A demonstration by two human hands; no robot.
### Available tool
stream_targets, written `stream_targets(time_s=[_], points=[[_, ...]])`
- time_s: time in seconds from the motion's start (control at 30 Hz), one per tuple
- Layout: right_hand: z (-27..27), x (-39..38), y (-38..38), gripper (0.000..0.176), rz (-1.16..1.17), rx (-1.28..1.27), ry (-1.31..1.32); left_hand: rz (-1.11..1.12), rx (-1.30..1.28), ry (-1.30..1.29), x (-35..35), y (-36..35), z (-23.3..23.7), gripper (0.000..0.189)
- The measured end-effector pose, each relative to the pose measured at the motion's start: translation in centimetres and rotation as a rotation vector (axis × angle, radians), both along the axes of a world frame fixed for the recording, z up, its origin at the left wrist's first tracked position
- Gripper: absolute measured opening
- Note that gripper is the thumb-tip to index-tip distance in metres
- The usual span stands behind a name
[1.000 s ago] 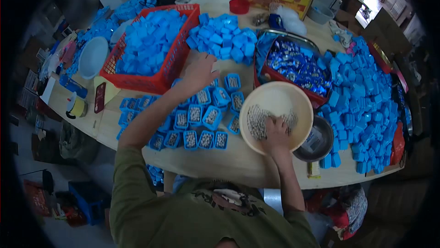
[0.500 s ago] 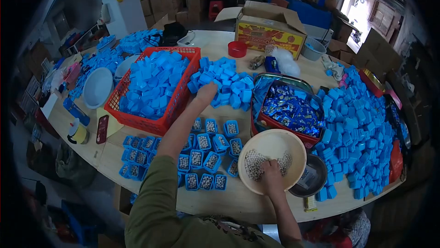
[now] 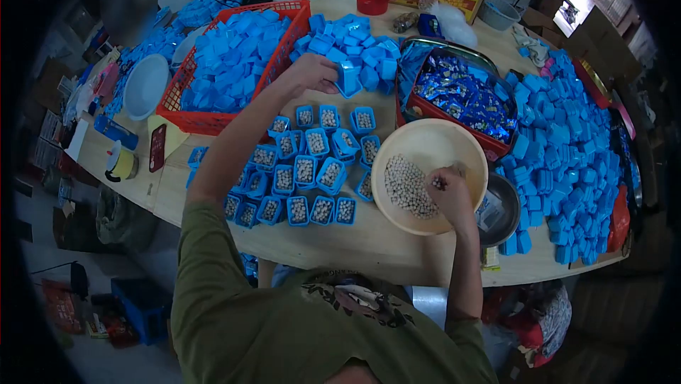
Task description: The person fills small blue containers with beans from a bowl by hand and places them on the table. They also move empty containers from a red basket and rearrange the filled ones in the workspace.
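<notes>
My left hand (image 3: 312, 74) is closed on the edge of a small blue plastic box (image 3: 348, 82), in front of the loose pile of blue boxes (image 3: 355, 43). My right hand (image 3: 452, 196) is inside the cream bowl (image 3: 464, 139), its fingers curled around some small pale balls. More of these pale balls (image 3: 406, 185) cover part of the bowl's bottom. Left of the bowl, several blue boxes filled with balls (image 3: 305, 170) stand close together in uneven rows on the table.
A red basket (image 3: 280, 65) heaped with blue pieces stands at left. Behind the bowl is a tin of blue wrapped packets (image 3: 464, 93). A dark round dish (image 3: 502, 207) touches the bowl's right side, beside a large heap of blue boxes (image 3: 560, 164). A yellow cup (image 3: 122, 160) stands far left.
The view has tilted downward. My left hand has drawn back from the pile with a blue box. My right hand has lifted from the balls and curled around some.
</notes>
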State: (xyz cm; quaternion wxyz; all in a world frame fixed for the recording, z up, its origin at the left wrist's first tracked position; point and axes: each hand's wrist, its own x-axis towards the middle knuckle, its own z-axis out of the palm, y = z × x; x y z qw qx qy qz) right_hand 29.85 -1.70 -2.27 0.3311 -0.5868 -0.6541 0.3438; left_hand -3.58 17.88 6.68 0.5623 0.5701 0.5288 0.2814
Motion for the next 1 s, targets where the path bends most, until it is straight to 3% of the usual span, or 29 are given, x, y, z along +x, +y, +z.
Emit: stream_targets(time_s=[0.13, 0.2, 0.4, 0.5, 0.57, 0.8, 0.9, 1.0], points=[[4.6, -0.4, -0.6, 0.008, -0.058, -0.078, 0.194, -0.169, -0.059, 0.017, 3.3, -6.3, 1.2, 0.033], [6.3, -0.7, -0.9, 0.008, -0.057, -0.101, 0.237, -0.364, -0.017, 0.011, 5.0, -8.8, 0.8, 0.047], [10.0, -2.1, -1.5, 0.011, -0.008, 0.099, 0.350, -0.571, 0.040, 0.267, 10.9, -12.9, 0.5, 0.036], [9.7, -2.6, -1.1, 0.011, 0.038, 0.174, 0.263, -0.597, 0.002, 0.306, 12.8, -13.3, 0.1, 0.036], [8.5, -2.7, -0.8, 0.010, 0.070, 0.262, 0.017, -0.590, -0.056, 0.296, 13.4, -13.3, -0.5, 0.036], [7.6, -1.8, -1.2, 0.017, 0.111, 0.253, -0.025, -0.577, -0.064, 0.279, 14.1, -12.3, -2.7, 0.034], [7.5, -1.3, -1.8, 0.030, 0.101, 0.209, -0.051, -0.598, -0.036, 0.355, 14.3, -12.2, -2.1, 0.034], [6.0, -1.1, -2.1, 0.044, 0.106, 0.318, -0.205, -0.604, 0.000, 0.390, 14.2, -12.4, -1.9, 0.033]])
